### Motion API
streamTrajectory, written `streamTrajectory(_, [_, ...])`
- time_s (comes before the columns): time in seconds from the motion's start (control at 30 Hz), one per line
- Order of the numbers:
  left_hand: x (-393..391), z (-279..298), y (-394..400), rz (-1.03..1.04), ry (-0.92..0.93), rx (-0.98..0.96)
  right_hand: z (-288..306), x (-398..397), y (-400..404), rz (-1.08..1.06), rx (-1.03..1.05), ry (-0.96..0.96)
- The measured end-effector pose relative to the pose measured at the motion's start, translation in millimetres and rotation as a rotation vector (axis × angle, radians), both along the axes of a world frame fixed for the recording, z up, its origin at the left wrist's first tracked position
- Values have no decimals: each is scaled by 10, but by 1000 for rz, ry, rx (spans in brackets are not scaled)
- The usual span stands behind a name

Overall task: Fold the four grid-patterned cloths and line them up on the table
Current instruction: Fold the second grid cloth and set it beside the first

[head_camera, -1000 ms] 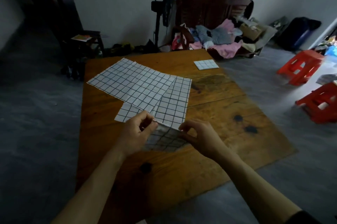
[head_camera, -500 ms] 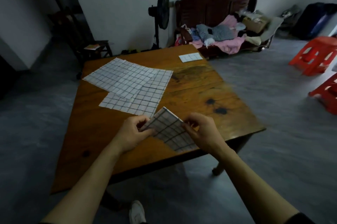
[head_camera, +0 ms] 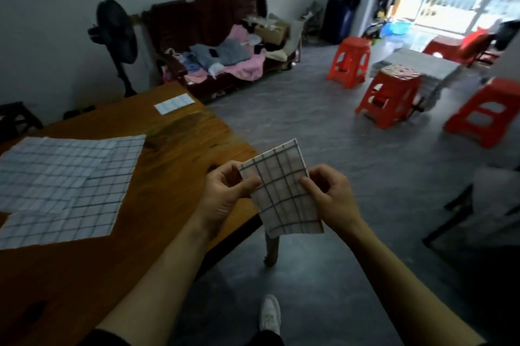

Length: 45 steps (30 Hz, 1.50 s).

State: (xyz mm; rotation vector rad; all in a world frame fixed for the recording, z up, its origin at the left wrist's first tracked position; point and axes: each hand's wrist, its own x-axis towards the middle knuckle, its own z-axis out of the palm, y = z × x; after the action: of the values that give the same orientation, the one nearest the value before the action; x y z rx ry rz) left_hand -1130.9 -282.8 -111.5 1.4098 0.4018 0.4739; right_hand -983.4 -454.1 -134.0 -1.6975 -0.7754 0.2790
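Between both hands [head_camera: 225,193] [head_camera: 332,199], 1 folded cloth [head_camera: 284,193] (off the table [head_camera: 180,154])

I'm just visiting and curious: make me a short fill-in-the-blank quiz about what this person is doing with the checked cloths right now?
1. The folded grid-patterned cloth is held by ____ hands.
2. One small folded white grid cloth lies at the far end of the brown wooden ____.
3. The flat unfolded grid cloths lie to the ____ of the left hand.
4. The plastic stools on the floor are ____.

Missing words: both; table; left; red
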Motion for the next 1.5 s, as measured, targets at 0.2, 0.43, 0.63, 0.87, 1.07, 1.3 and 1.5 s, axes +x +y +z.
streamTrajectory(0.2, [1304,-152,-227,-181,38,-31,176,880,-307,-190,49,59])
streamTrajectory(0.43, [2674,-235,-220,-257,89,17,166,1954,-427,-357,-54,71])
streamTrajectory(0.63, [3463,-306,-313,-293,163,143,-13,2663,-560,-411,-102,141])
streamTrajectory(0.87, [4574,-519,-473,-118,264,368,-255,3909,-622,-407,-163,86])
streamTrajectory(1.07, [5333,-485,-556,113,307,483,-226,4935,-531,-306,-218,78])
streamTrajectory(1.3, [5731,-513,-163,301,357,446,-265,5628,54,-100,-257,130])
streamTrajectory(1.5, [5993,-658,497,472,357,374,-368,6068,941,42,-312,88])
